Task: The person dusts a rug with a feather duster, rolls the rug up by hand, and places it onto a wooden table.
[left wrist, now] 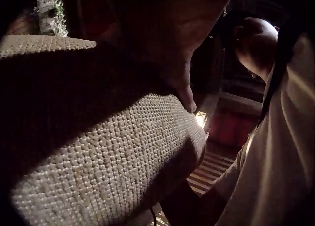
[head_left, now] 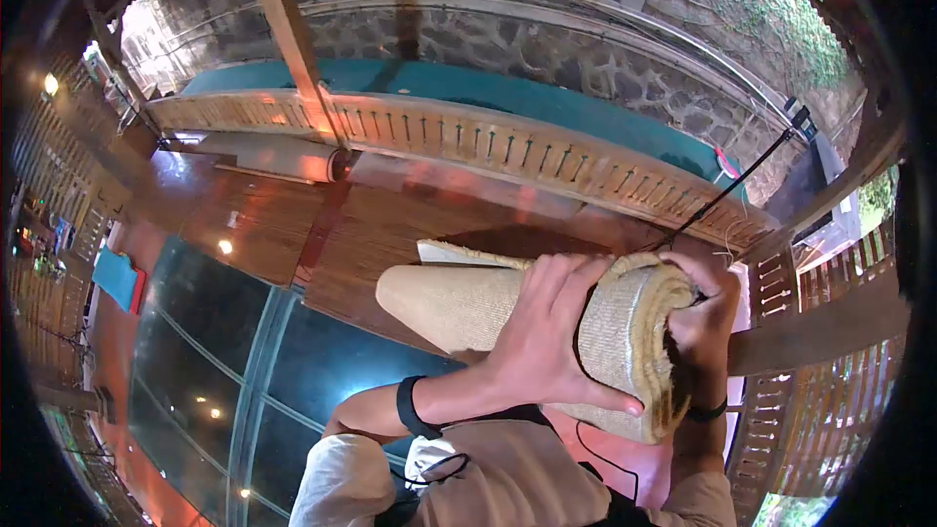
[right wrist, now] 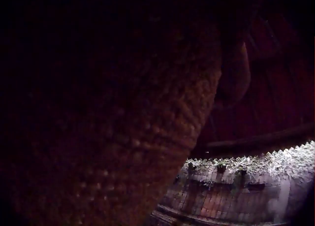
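A beige, coarsely woven carpet point(head_left: 444, 303) is rolled up in front of my torso in the head view, its loose edge flaring along the far side. My left hand point(head_left: 542, 342) lies across the roll, fingers bent over its top and thumb stretched along the near side. Close up in the left wrist view, the carpet's ribbed weave point(left wrist: 113, 162) runs under the shadowed hand point(left wrist: 167, 39). At the roll's right end, my right hand point(head_left: 711, 303) grips the layered edge, its fingers partly hidden behind it. The right wrist view is dark, mostly filled by carpet point(right wrist: 133, 147).
Glass floor panels point(head_left: 195, 332) lie to the left, with brown wooden boards point(head_left: 390, 234) beyond the roll. A low wooden railing point(head_left: 468, 137) crosses the back. Near its right part stands a thin black pole point(head_left: 732, 185). Another roll point(head_left: 283, 156) lies along the railing; a blue mat point(head_left: 115, 278) is far left.
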`<control>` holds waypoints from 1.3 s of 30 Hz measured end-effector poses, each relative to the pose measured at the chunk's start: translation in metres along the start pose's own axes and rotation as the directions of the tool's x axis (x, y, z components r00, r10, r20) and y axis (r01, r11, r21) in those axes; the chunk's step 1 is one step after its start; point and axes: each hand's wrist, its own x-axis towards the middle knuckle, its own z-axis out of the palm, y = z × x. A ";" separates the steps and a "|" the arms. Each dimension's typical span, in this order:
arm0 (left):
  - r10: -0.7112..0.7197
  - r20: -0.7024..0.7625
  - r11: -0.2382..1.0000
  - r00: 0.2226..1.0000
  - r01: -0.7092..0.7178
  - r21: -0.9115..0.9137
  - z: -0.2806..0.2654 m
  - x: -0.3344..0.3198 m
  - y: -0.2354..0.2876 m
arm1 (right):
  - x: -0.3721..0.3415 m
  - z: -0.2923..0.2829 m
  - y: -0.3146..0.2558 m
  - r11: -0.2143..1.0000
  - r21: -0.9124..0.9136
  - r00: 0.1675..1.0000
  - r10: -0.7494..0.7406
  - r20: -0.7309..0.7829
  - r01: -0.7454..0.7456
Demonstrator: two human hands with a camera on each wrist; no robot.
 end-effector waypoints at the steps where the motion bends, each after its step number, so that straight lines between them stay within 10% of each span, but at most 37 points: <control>1: -0.027 0.009 0.999 1.000 0.027 -0.026 0.010 0.008 -0.010 | 0.006 -0.005 0.012 0.995 0.075 0.998 0.068 -0.002 -0.068; 4: -0.046 0.052 0.998 0.998 0.048 -0.044 0.033 0.037 -0.022 | 0.019 -0.016 0.042 0.920 0.340 0.973 0.226 -0.051 -0.196; 12: -0.096 0.330 0.988 0.939 0.130 -0.083 0.060 0.072 -0.064 | 0.029 -0.053 0.108 0.896 0.299 0.938 0.347 -0.015 -0.327; 16: -0.106 0.434 0.981 0.895 0.165 -0.100 0.057 0.049 -0.184 | 0.008 -0.055 0.144 0.900 0.295 0.872 0.403 -0.277 -0.322; 19: -0.264 0.417 0.964 0.870 0.246 0.099 0.066 0.064 -0.247 | 0.015 -0.092 0.177 0.968 0.093 0.967 0.222 0.124 -0.234; 22: -0.070 0.482 0.994 0.873 0.100 -0.036 0.109 0.094 -0.301 | 0.001 -0.104 0.197 0.992 0.050 0.978 0.102 0.183 -0.112; 25: -0.162 0.899 0.796 0.407 0.592 -0.124 0.129 0.096 -0.317 | -0.060 -0.107 0.248 0.985 -0.130 0.989 0.096 -0.110 -0.110; 26: -0.096 0.780 0.873 0.619 0.428 -0.233 0.135 0.080 -0.305 | -0.069 -0.099 0.263 0.980 0.013 0.962 0.197 -0.191 -0.199; 29: -0.095 0.764 0.960 0.638 0.262 -0.100 0.140 0.033 -0.283 | -0.049 -0.088 0.249 0.901 0.054 0.864 0.429 -0.264 -0.431; 35: 0.050 0.886 0.995 0.460 0.058 -0.086 0.159 0.058 -0.262 | -0.065 -0.074 0.262 0.777 0.092 0.726 0.619 -0.299 -0.623; 39: 0.048 0.926 0.972 0.374 0.195 -0.129 0.182 0.056 -0.283 | -0.095 -0.061 0.282 0.684 0.110 0.619 0.708 -0.340 -0.721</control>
